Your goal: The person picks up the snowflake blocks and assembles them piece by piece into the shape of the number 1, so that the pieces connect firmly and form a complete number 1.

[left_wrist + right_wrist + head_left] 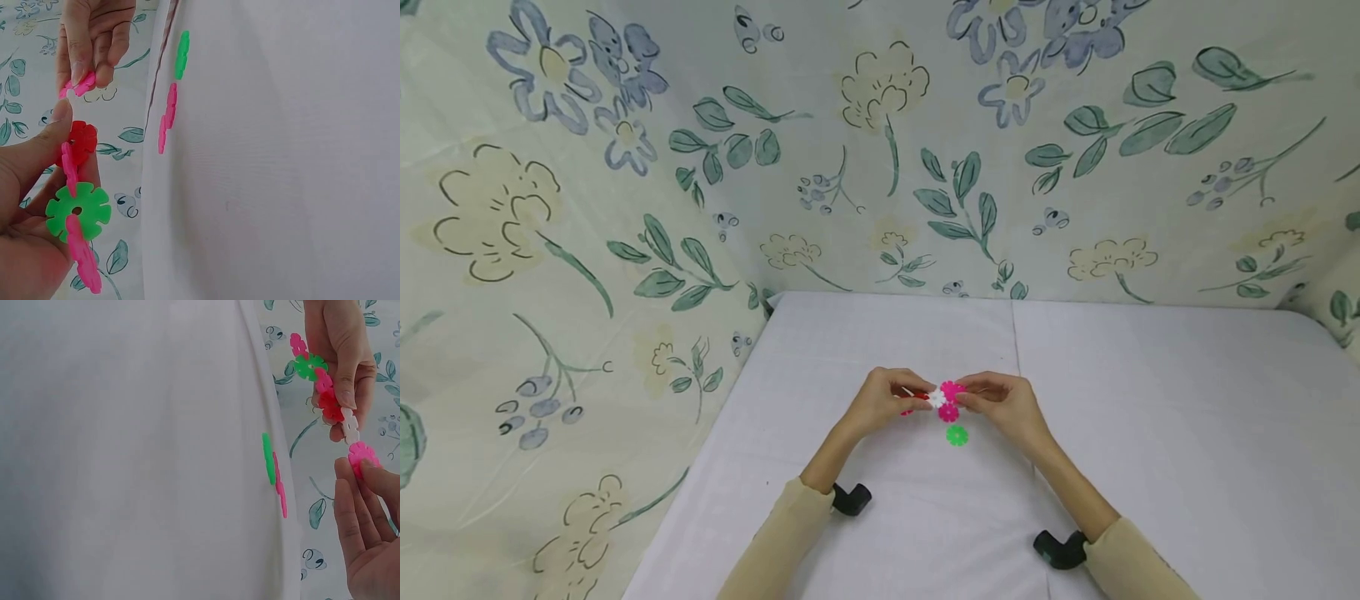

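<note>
My left hand [878, 402] pinches a chain of notched plastic snowflake discs near its end. In the right wrist view the chain runs from a pink disc [299, 345] through a green disc [307, 367], another pink disc [323, 380] and a red disc [330, 407] to a white disc [350, 428]. My right hand [1006, 407] pinches a single pink disc [363, 455] between thumb and fingers. Its edge meets the white disc's end; whether their slots interlock I cannot tell. Left fingers partly cover the red and white discs.
A loose green disc [957, 436] lies on the white-covered table [1150, 433] just below the hands. Pink discs [171, 106] lie beside it. Black wrist-camera mounts [852, 500] show at both wrists. Floral cloth [850, 167] hangs behind and at the left.
</note>
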The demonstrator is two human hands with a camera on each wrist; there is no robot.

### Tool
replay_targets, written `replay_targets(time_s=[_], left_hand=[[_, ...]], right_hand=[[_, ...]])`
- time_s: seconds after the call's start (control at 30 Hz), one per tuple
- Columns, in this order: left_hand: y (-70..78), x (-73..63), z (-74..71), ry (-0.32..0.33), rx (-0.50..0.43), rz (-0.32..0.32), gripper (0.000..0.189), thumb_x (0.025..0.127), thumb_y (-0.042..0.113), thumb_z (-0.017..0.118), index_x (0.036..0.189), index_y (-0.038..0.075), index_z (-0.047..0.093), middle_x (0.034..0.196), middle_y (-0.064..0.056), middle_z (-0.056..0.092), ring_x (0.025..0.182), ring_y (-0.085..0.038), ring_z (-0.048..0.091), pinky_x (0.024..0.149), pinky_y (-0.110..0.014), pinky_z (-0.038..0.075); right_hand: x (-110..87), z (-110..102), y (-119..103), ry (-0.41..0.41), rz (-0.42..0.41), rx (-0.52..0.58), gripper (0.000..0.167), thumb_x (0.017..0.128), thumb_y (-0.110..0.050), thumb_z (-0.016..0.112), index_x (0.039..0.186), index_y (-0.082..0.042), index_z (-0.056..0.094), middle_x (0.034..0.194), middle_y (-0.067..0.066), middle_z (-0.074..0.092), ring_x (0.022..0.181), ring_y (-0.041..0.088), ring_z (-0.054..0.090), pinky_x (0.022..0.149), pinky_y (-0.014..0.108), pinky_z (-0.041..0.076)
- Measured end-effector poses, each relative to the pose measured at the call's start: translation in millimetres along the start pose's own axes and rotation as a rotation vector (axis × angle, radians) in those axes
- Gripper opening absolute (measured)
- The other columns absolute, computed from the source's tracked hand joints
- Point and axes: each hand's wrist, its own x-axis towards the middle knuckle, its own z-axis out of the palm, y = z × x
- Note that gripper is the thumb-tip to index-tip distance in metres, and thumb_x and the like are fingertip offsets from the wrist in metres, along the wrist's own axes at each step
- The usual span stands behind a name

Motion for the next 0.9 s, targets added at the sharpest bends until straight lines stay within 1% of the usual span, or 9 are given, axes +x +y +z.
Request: replay_targets(time_s=[0.07, 0.2, 0.23, 0.3, 0.37, 0.43, 0.5, 0.7, 0.9], left_hand=[[0.5, 0.3, 0.1, -0.002, -0.003, 0.001, 0.023, 0.084, 0.01, 0.086, 0.107, 0.01, 0.083, 0.106, -0.006, 0.079, 0.08, -0.017, 0.068, 0.065, -0.02, 0.057], [0.9, 0.7, 0.3, -0.008, -0.005, 0.01, 0.023, 0.084, 0.01, 0.086, 0.107, 0.009, 0.083, 0.104, -0.007, 0.079, 0.08, -0.018, 0.068, 0.065, -0.02, 0.056], [1.1, 0.6, 0.2, -0.009, -0.004, 0.011, 0.023, 0.084, 0.01, 0.085, 0.107, 0.009, 0.083, 0.104, -0.007, 0.079, 0.08, -0.018, 0.068, 0.065, -0.02, 0.056], [2.0, 0.2, -0.2, -0.011, -0.003, 0.014, 0.022, 0.085, 0.01, 0.085, 0.106, 0.009, 0.083, 0.103, -0.008, 0.079, 0.08, -0.019, 0.067, 0.065, -0.02, 0.056], [2.8, -0.5, -0.8, -0.01, 0.001, 0.014, 0.021, 0.085, 0.009, 0.085, 0.106, 0.008, 0.083, 0.102, -0.007, 0.079, 0.079, -0.019, 0.067, 0.064, -0.02, 0.056], [3.5, -1.1, -1.6, -0.009, 0.005, 0.017, 0.02, 0.085, 0.008, 0.084, 0.105, 0.008, 0.083, 0.101, -0.007, 0.079, 0.076, -0.018, 0.065, 0.063, -0.019, 0.054], [4.3, -1.4, -2.0, -0.008, 0.008, 0.026, 0.02, 0.085, 0.007, 0.084, 0.105, 0.007, 0.082, 0.1, -0.008, 0.078, 0.072, -0.017, 0.063, 0.061, -0.018, 0.051], [6.2, -0.6, -1.7, 0.007, 0.002, 0.045, 0.021, 0.085, 0.007, 0.083, 0.106, 0.005, 0.082, 0.099, -0.01, 0.078, 0.071, -0.013, 0.059, 0.06, -0.017, 0.049], [7.3, 0.8, -2.1, -0.009, -0.012, 0.052, 0.02, 0.086, 0.005, 0.082, 0.106, 0.004, 0.082, 0.099, -0.011, 0.078, 0.071, -0.012, 0.059, 0.06, -0.018, 0.048]], right_hand=[[-0.3, 0.5, 0.0, 0.004, 0.0, 0.003, 0.034, 0.09, -0.017, 0.081, 0.116, 0.003, 0.074, 0.107, 0.021, 0.077, 0.087, 0.021, 0.079, 0.078, 0.022, 0.062], [-0.9, 1.7, 0.4, 0.01, -0.003, 0.015, 0.034, 0.09, -0.016, 0.081, 0.116, 0.005, 0.073, 0.107, 0.022, 0.076, 0.09, 0.032, 0.078, 0.078, 0.022, 0.062], [-0.9, 2.1, 0.9, 0.013, -0.005, 0.017, 0.033, 0.09, -0.016, 0.082, 0.115, 0.005, 0.074, 0.107, 0.022, 0.076, 0.09, 0.033, 0.078, 0.078, 0.022, 0.062], [-0.9, 3.0, 1.1, 0.017, -0.015, 0.022, 0.031, 0.09, -0.014, 0.081, 0.113, 0.004, 0.074, 0.107, 0.022, 0.076, 0.089, 0.029, 0.079, 0.077, 0.022, 0.062], [-0.7, 4.3, 0.9, 0.015, -0.033, 0.032, 0.028, 0.089, -0.012, 0.081, 0.111, 0.004, 0.075, 0.108, 0.023, 0.077, 0.088, 0.021, 0.079, 0.077, 0.023, 0.063], [-0.6, 5.4, -0.2, 0.014, -0.052, 0.041, 0.025, 0.089, -0.011, 0.081, 0.109, 0.003, 0.076, 0.108, 0.023, 0.077, 0.087, 0.013, 0.079, 0.077, 0.023, 0.063], [-1.0, 6.5, -2.5, 0.02, -0.07, 0.036, 0.022, 0.088, -0.01, 0.082, 0.107, 0.001, 0.077, 0.108, 0.022, 0.077, 0.087, 0.009, 0.078, 0.077, 0.023, 0.063], [-1.6, 9.6, -7.3, 0.067, -0.102, -0.006, 0.019, 0.087, -0.01, 0.083, 0.101, 0.002, 0.078, 0.102, 0.018, 0.079, 0.085, 0.013, 0.078, 0.076, 0.021, 0.062], [-2.8, 9.1, -7.5, 0.057, -0.09, 0.027, 0.015, 0.087, -0.008, 0.082, 0.099, 0.0, 0.079, 0.103, 0.02, 0.079, 0.086, 0.011, 0.078, 0.077, 0.022, 0.062]])
